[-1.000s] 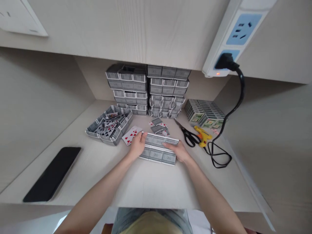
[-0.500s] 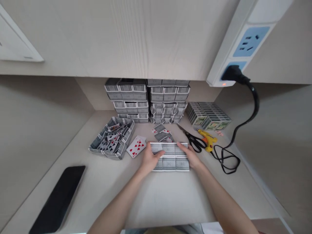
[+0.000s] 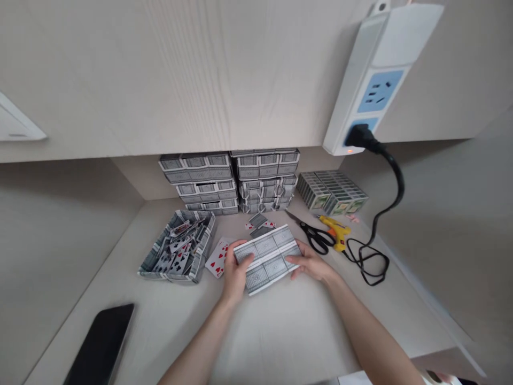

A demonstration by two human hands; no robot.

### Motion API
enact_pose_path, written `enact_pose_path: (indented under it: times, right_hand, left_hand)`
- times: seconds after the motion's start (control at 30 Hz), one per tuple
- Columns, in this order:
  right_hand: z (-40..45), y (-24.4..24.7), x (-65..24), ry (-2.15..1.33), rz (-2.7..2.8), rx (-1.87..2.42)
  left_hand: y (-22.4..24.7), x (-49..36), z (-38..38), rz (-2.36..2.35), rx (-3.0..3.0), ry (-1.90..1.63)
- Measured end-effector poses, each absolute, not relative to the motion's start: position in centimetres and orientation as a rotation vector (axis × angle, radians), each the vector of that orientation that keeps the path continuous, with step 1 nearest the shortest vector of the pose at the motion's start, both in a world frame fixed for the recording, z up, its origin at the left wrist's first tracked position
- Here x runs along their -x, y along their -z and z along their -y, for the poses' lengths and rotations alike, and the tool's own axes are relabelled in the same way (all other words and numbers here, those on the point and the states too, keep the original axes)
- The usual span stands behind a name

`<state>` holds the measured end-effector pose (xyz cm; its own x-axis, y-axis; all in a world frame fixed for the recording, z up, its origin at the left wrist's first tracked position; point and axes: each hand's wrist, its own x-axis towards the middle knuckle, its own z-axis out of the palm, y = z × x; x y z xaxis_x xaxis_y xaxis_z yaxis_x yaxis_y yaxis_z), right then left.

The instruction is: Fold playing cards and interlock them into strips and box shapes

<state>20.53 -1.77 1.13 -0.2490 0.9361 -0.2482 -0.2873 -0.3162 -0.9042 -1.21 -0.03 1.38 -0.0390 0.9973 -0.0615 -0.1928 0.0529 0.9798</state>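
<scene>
A panel of joined playing cards [image 3: 267,259], grey patterned backs up, is held tilted above the table between both hands. My left hand [image 3: 237,270] grips its left end, thumb on top. At the right end, my right hand [image 3: 310,262] pinches it, with the thumb over the card backs. Loose cards [image 3: 218,258] showing red hearts lie just left of my left hand. Behind the panel are more small cards [image 3: 258,220]. A box made of cards [image 3: 204,248] stands to the left, with many loose cards inside.
Stacked card boxes [image 3: 206,190] stand at the back, with wrapped card packs [image 3: 332,191] to their right. Black scissors [image 3: 316,236] and a yellow glue gun [image 3: 337,230] with its cord lie right. A phone [image 3: 100,345] lies front left. A power strip [image 3: 366,85] hangs above.
The panel has been turned, its right end now farther up than its left, and my right hand has shifted its grip lower along the right end. The camera view has tilted and shifted.
</scene>
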Motion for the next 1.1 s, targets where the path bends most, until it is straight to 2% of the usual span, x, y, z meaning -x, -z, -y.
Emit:
enact_pose_path:
  times: [0.23, 0.57, 0.73, 0.9, 1.1]
  right_hand:
    - [1.0, -0.5, -20.1, -1.437, 0.781, 1.102]
    - [1.0, -0.7, -18.6, -1.314, 0.842, 1.171]
    - [1.4, -0.4, -17.8, -1.188, 1.071, 1.207]
    - [2.1, 0.3, -16.0, -1.159, 1.116, 1.194]
    - [2.6, 0.7, -15.1, -1.096, 1.111, 1.198]
  left_hand:
    - [-2.6, 2.0, -1.5, -0.969, -0.807, -1.077]
    - [-2.9, 1.0, -0.3, -0.924, -1.141, -0.753]
    - [-1.0, -0.1, 0.1, -1.039, -1.276, -0.863]
    - [0.2, -0.4, 0.1, -1.203, -1.374, -1.169]
    - [0.7, -0.8, 0.5, -1.284, -1.427, -1.239]
